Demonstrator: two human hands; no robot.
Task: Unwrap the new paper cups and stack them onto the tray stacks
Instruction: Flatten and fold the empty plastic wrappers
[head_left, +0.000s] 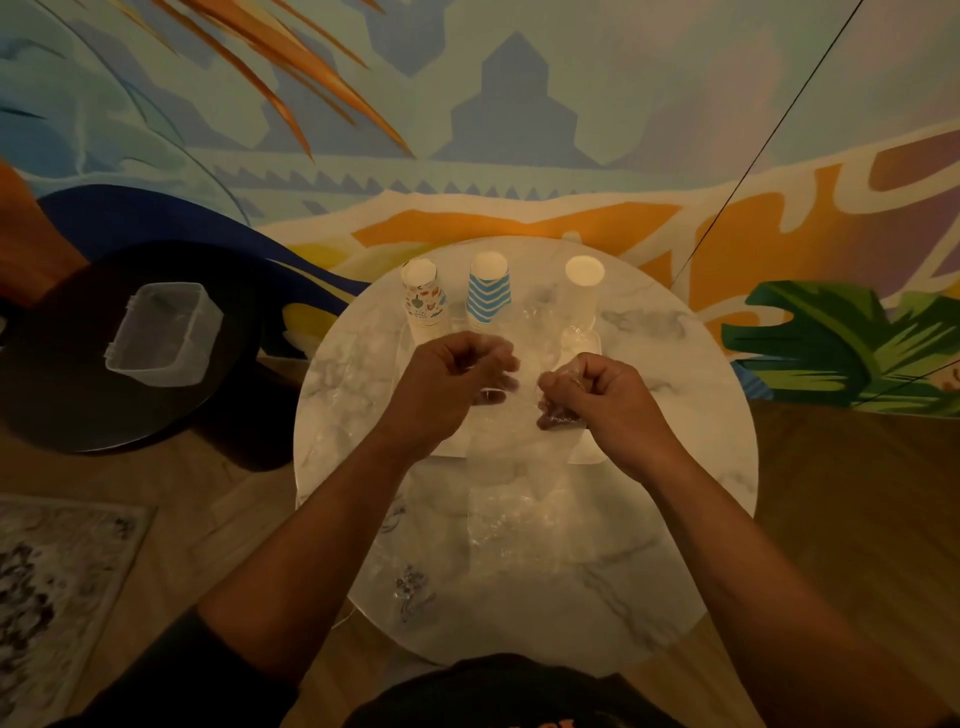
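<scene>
Both hands work over the tray (584, 457), in front of its three cup stacks (488, 296). The left hand (457, 379) and right hand (597, 395) each pinch clear wrap (519, 395), fingers curled; it stretches sideways between them. Wrapped cups cannot be made out.

A single wide-angle view looks from the person's head forward and steeply down onto the round desk (701, 467), close enough that both forearms run in from the bottom edge. The desk fills the middle of the picture; beyond it the painted wall (519, 104) curves across the top, bent by the lens. Left of the desk lies wood floor (182, 493), and the person's dark shirt (498, 691) sits below it.
</scene>
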